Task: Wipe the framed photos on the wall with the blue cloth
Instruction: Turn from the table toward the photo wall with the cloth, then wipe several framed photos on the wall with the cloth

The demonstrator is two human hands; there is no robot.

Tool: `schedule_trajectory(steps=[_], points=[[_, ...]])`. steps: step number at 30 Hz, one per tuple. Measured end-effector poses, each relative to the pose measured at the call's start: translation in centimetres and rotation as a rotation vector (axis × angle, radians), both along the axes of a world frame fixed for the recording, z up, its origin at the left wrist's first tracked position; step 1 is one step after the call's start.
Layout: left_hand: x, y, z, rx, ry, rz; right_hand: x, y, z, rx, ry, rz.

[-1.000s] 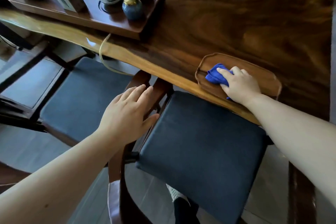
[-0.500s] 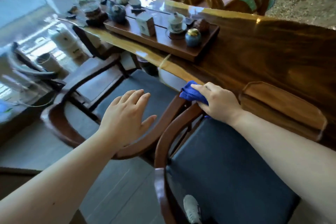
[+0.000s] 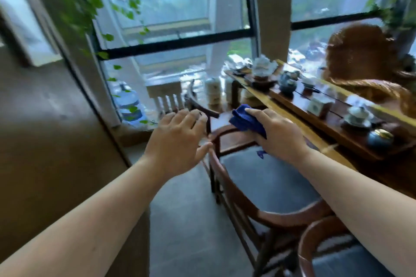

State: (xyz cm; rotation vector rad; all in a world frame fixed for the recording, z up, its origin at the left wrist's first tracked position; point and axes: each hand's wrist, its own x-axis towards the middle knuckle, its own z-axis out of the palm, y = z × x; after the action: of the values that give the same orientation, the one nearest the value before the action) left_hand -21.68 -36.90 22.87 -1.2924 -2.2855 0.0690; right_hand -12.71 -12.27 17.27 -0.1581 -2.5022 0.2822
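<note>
Fingers point(image 3: 258, 113) of the right hand point(image 3: 279, 135) curl around the bunched blue cloth point(image 3: 245, 120), gripping it in the air above the nearer wooden armchair point(image 3: 258, 209), off the long wooden table's point(image 3: 299, 128) front edge. Half a second ago the cloth sat low by that edge; the view has since swung up toward the window point(image 3: 175, 18). One left hand point(image 3: 177, 141) hovers empty, fingers spread. One framed photo point(image 3: 24, 27) shows on the brown wall at upper left — blurred. Two armchairs stand between the person and the table; trailing ivy point(image 3: 74, 2) hangs beside the frame.
</note>
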Motion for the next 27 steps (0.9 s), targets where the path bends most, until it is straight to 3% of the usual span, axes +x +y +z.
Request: schedule_trajectory(steps=[8, 12, 17, 27], points=[[-2.8, -11.1, 6.4, 0.117, 0.106, 0.327, -11.6, -11.0, 5.1, -0.086, 0.152, 0.339], [-3.1, -15.0, 9.8, 0.145, 0.19, 0.501, -16.7, -16.7, 7.5, -0.334, 0.176, 0.592], [-2.6, -18.7, 14.0, 0.088, 0.316, 0.715, -21.1, -23.0, 11.7, -0.595, 0.138, 0.862], [3.6, -24.8, 21.9, -0.113, 0.497, 1.144, -23.7, -33.6, 19.5, -0.662, 0.036, 1.304]])
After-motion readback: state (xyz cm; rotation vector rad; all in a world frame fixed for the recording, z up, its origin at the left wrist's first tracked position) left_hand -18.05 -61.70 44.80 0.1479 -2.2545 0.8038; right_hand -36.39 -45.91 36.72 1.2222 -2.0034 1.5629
